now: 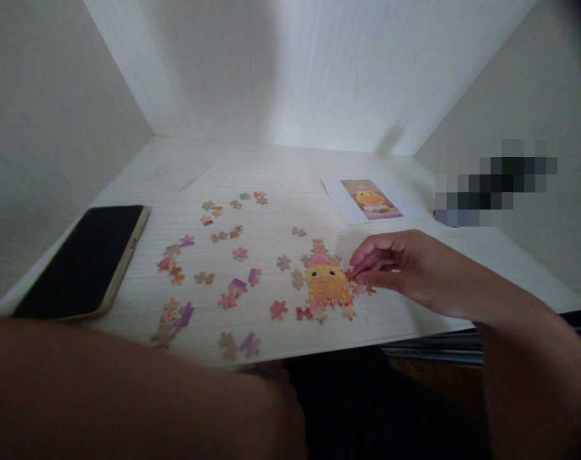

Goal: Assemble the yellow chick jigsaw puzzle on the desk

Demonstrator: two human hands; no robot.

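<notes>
My right hand pinches a small jigsaw piece between thumb and fingers, at the right edge of a partly joined puzzle. That puzzle shows a yellow character with two dark eyes and a pink pointed hat. The piece is mostly covered by my fingertips. Just under the hand lies another loose piece. A red piece rests to the left of the joined part. My left hand is low in the view, below the table's front edge, with its fingers mostly hidden.
Several loose jigsaw pieces are scattered over the left and middle of the white table. A dark-screened tablet or phone lies at the left. A printed reference picture lies at the back right. A pixelated dark object is beyond it. White panels surround the table.
</notes>
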